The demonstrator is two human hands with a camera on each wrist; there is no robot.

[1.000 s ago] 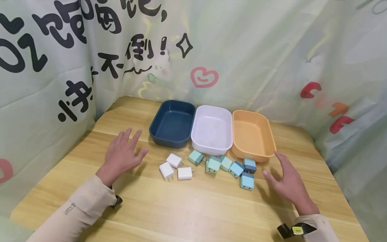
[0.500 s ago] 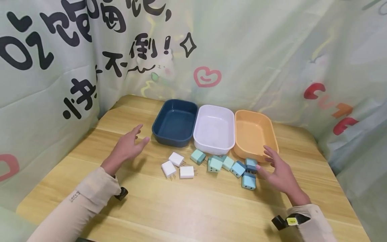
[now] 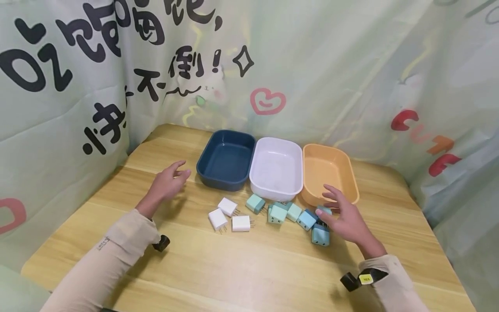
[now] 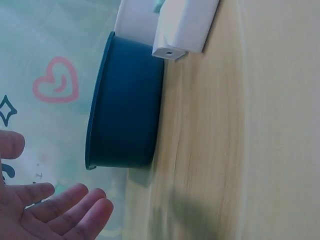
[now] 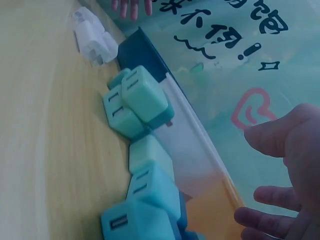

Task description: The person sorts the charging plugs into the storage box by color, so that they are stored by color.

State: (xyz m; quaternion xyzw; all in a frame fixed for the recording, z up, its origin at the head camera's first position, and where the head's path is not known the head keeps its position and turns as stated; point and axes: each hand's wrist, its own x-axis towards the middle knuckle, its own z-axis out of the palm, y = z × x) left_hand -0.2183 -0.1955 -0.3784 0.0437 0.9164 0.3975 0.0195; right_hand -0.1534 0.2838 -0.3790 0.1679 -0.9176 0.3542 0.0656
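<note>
My left hand (image 3: pixel 168 182) hovers over the table left of the navy tray (image 3: pixel 220 183), fingers relaxed and holding nothing. In the left wrist view its fingers point toward the tray's side. My right hand (image 3: pixel 345 216) hangs above the blue plug chargers (image 3: pixel 320 236) at the right end of the row, its fingers loosely spread and partly covering one of them. Mint green chargers (image 3: pixel 277 214) lie clustered in the middle. Three white chargers (image 3: pixel 241 223) with metal prongs lie at the left. The right wrist view shows USB slots on the green and blue chargers (image 5: pixel 145 95).
A white tray (image 3: pixel 273 193) and an orange tray (image 3: pixel 325 167) stand right of the navy one, side by side behind the chargers. A printed curtain (image 3: pixel 331 78) encloses the wooden table (image 3: pixel 234 273) at the back and sides.
My right hand has moved left, from beside the orange tray to over the blue chargers. My left hand's fingers have relaxed from a wider spread. The chargers and trays have stayed put.
</note>
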